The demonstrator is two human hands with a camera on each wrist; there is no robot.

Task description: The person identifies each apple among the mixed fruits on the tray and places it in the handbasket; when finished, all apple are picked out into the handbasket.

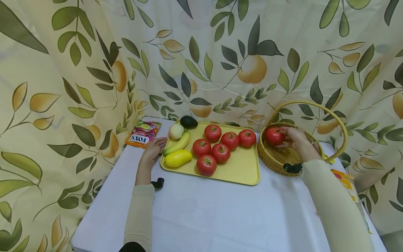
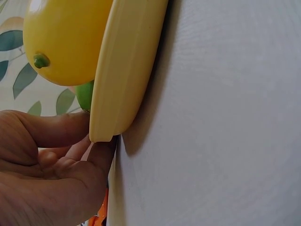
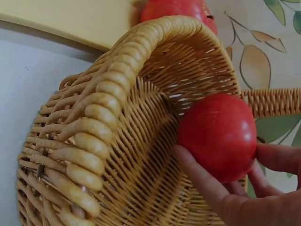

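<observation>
My right hand [image 1: 297, 140] holds a red tomato [image 3: 217, 137] between thumb and fingers, inside the opening of the wicker basket [image 3: 101, 127]. At the left end of the yellow tray [image 1: 242, 171], my left hand [image 1: 152, 151] pinches the rim, thumb above and fingers at its underside. Several more tomatoes [image 1: 220, 153] lie on the tray. Near the left hand are a yellow mango-like fruit [image 1: 178, 158], a banana [image 1: 179, 143] with green ends, a pale round fruit [image 1: 176, 131] and a dark avocado-like fruit [image 1: 188, 121].
An orange and purple FOX'S candy bag [image 1: 143, 133] lies left of the tray. The basket's tall handle [image 1: 341, 129] arches over it. A yellow packet [image 1: 344, 180] sits partly behind the right forearm. A leaf-patterned curtain [image 1: 220, 63] hangs behind the white table [image 1: 220, 213].
</observation>
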